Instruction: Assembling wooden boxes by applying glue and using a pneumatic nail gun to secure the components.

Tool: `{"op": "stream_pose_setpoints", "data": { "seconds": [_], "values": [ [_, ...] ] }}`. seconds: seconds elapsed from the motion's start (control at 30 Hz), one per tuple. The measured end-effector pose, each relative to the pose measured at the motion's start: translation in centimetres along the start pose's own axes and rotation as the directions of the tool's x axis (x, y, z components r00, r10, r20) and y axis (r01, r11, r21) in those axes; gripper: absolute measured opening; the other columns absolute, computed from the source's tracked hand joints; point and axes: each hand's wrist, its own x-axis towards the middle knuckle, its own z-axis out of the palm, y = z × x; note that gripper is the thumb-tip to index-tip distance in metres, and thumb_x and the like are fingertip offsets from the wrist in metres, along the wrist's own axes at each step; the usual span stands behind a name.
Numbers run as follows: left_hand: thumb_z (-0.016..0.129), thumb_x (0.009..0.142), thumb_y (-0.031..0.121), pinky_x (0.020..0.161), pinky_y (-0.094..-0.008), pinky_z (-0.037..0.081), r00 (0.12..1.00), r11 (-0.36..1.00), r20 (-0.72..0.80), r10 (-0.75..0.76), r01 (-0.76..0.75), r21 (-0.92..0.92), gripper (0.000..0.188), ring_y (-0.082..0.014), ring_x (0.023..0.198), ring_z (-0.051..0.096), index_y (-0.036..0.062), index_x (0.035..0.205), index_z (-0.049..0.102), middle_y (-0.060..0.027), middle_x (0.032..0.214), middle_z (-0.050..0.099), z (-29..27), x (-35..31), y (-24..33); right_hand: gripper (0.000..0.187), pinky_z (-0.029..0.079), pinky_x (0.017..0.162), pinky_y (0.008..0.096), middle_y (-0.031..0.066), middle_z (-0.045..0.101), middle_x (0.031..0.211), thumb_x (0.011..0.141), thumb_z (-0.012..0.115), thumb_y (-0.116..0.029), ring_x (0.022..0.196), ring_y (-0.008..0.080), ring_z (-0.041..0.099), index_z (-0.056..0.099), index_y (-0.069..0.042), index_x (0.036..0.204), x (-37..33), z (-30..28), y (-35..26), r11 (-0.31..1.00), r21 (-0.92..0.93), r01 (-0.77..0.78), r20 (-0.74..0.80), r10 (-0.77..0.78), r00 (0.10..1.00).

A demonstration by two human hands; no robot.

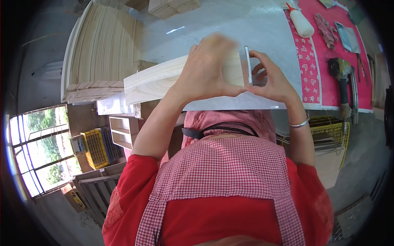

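Note:
In front of me, above the near edge of the table, my left hand is closed round the right part of a long pale wooden board. Its fingertips are blurred. The board's other end reaches left toward a stack of boards. My right hand pinches a thin upright piece with a bright white edge between thumb and fingers. That piece stands close to the board's right end; whether the two touch I cannot tell. The thumbs of both hands nearly meet below it.
A tall stack of wooden boards fills the table's left side, with more wood blocks at the back. On the right, a red patterned cover bears a white squeeze bottle, a crumpled cloth and a power drill.

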Motion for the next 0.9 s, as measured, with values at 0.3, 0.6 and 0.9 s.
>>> {"op": "stream_pose_setpoints", "data": {
  "seconds": [0.3, 0.6, 0.9],
  "values": [
    [0.089, 0.052, 0.034, 0.086, -0.0425, 0.049, 0.997, 0.997, 0.018, 0.078, -0.078, 0.003, 0.084, -0.0337, 0.101, 0.059, 0.0012, 0.123, 0.056, -0.0152, 0.115, 0.056, 1.0, 1.6, 0.0, 0.090, 0.056, 0.075, 0.0345, 0.0098, 0.055, 0.130, 0.062, 0.085, -0.015, 0.086, 0.0238, 0.063, 0.042, -0.009, 0.141, 0.0, 0.1, 0.5, 0.998, 0.044, 0.043, -0.022, -0.043, 0.999],
    [0.089, 0.052, 0.035, 0.089, -0.0441, 0.048, 0.996, 0.998, 0.061, 0.060, -0.060, -0.011, 0.085, -0.0337, 0.105, 0.058, 0.0033, 0.124, 0.056, -0.0143, 0.116, 0.056, 1.3, 1.8, -0.2, 0.091, 0.056, 0.075, 0.0349, 0.0108, 0.055, 0.130, 0.061, 0.085, -0.015, 0.084, 0.0252, 0.063, 0.042, -0.008, 0.141, -0.1, 0.1, 0.6, 0.998, 0.030, 0.053, -0.025, -0.052, 0.998],
    [0.090, 0.053, 0.037, 0.091, -0.0443, 0.047, 0.997, 0.999, 0.070, 0.036, -0.035, -0.009, 0.086, -0.0337, 0.107, 0.057, 0.0041, 0.124, 0.056, -0.0139, 0.118, 0.056, 1.2, 1.7, 0.0, 0.090, 0.056, 0.075, 0.0354, 0.0115, 0.055, 0.131, 0.061, 0.084, -0.016, 0.082, 0.0256, 0.063, 0.042, -0.007, 0.140, 0.0, 0.0, 0.3, 0.999, 0.003, 0.041, -0.019, -0.041, 0.999]
  ]
}}
